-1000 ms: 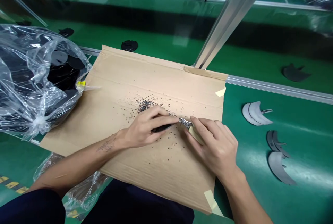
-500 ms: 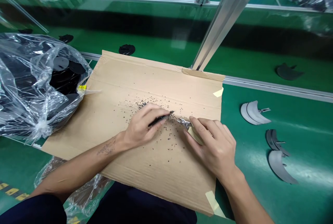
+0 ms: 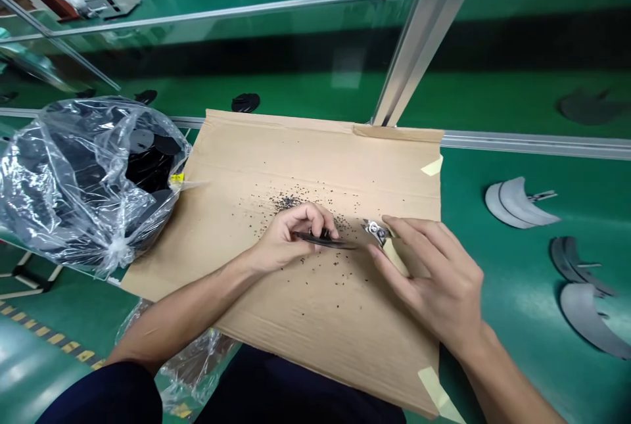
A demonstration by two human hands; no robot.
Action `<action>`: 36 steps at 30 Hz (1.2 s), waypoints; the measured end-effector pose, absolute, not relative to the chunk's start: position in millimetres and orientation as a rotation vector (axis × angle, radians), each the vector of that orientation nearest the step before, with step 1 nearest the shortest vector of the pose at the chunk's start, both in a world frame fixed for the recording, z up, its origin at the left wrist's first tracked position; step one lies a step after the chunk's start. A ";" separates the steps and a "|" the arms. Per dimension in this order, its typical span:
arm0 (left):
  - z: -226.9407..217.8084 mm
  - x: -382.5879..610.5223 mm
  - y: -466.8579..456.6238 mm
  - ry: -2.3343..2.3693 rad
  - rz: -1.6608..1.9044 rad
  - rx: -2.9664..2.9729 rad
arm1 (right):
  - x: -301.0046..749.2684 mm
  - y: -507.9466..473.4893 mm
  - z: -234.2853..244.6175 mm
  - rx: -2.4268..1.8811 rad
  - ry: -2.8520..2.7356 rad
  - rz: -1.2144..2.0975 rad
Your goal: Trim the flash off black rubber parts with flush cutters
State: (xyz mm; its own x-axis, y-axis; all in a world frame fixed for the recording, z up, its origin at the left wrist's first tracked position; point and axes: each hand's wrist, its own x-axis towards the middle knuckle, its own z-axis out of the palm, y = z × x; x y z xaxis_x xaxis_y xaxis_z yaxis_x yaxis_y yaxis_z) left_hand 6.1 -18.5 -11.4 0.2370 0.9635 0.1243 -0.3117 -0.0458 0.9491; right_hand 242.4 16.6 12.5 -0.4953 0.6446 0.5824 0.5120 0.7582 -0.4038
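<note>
Holding a slim black-handled tool (image 3: 323, 240) in my left hand (image 3: 296, 238), fingers curled closed around it; its long axis runs nearly level across my view, tip pointing right. The tip ends just short of a small metal fitting (image 3: 377, 232), near but not touching it. My right hand (image 3: 434, 273) is the nearer to that fitting: thumb and fingers pinch a pale tab (image 3: 397, 258), with the fitting projecting up and left from it, toward the left hand. Beneath both hands lies a cardboard sheet (image 3: 340, 358), strewn with dark granules (image 3: 286, 202). Further out: a clear plastic bag (image 3: 73, 174) of black discs (image 3: 152, 148) at left, curved grey pieces (image 3: 520, 204) on the green bench (image 3: 522, 371) at right.
</note>
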 end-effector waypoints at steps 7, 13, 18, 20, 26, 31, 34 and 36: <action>-10.6 4.6 -20.0 0.694 1.136 1.160 | 240.6 14.7 6.8 -0.660 -2.379 0.265; -9.5 3.5 -21.3 0.701 1.086 1.160 | 239.9 14.1 6.3 -0.664 -2.388 0.300; -8.9 3.1 -20.1 0.699 1.075 1.134 | 239.2 13.8 7.4 -0.648 -2.367 0.334; -7.9 3.0 -19.9 0.694 1.069 1.139 | 239.3 13.9 7.5 -0.650 -2.369 0.352; -3.3 2.3 -20.5 0.719 1.049 1.228 | 240.8 13.6 6.1 -0.647 -2.395 0.344; -4.2 2.9 -20.8 0.716 1.050 1.252 | 241.0 14.5 5.4 -0.624 -2.414 0.323; -5.8 3.6 -21.5 0.709 1.045 1.241 | 240.6 13.9 7.1 -0.619 -2.435 0.324; -6.7 4.0 -22.3 0.707 1.032 1.232 | 240.8 12.2 9.3 -0.628 -2.441 0.332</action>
